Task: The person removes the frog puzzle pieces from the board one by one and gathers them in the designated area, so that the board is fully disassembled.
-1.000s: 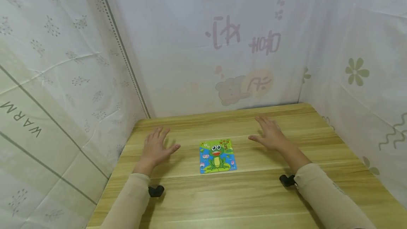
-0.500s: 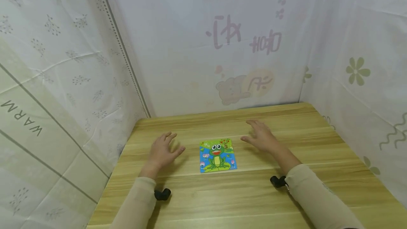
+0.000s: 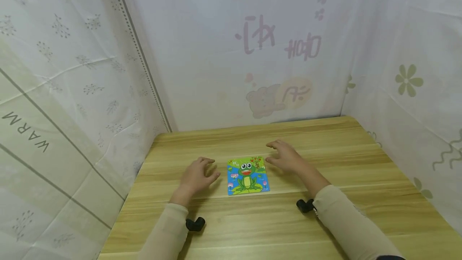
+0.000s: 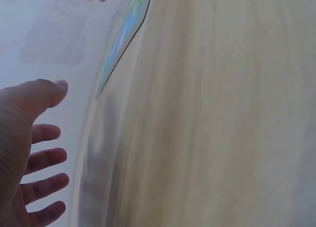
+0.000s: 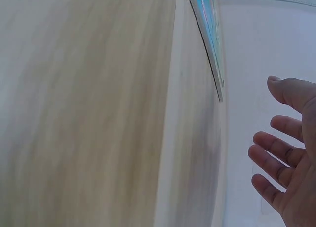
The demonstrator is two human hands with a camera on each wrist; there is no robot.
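Note:
A square frog picture board (image 3: 248, 176), bright green and blue, lies flat on the wooden table. In the head view my left hand (image 3: 196, 177) hovers just left of it, apart from its edge, thumb and fingers spread and holding nothing. Close to the board's upper right corner is my right hand (image 3: 285, 158), also without anything in its fingers. The left wrist view shows the left fingers (image 4: 47, 188) loosely extended, with the board (image 4: 127, 32) seen edge-on beyond. From the right wrist, the right fingers (image 5: 271, 158) are relaxed and the board (image 5: 210, 37) appears at the top.
The wooden table (image 3: 252, 228) has pale printed curtains around it: a back curtain (image 3: 202, 71), a left curtain (image 3: 72, 91) and a right curtain (image 3: 408, 131). Black wrist-worn pieces (image 3: 195, 224) stick out below both cuffs.
Both hands have moved inward toward the board, the left one rightward and the right one leftward and slightly down. The board stays where it was.

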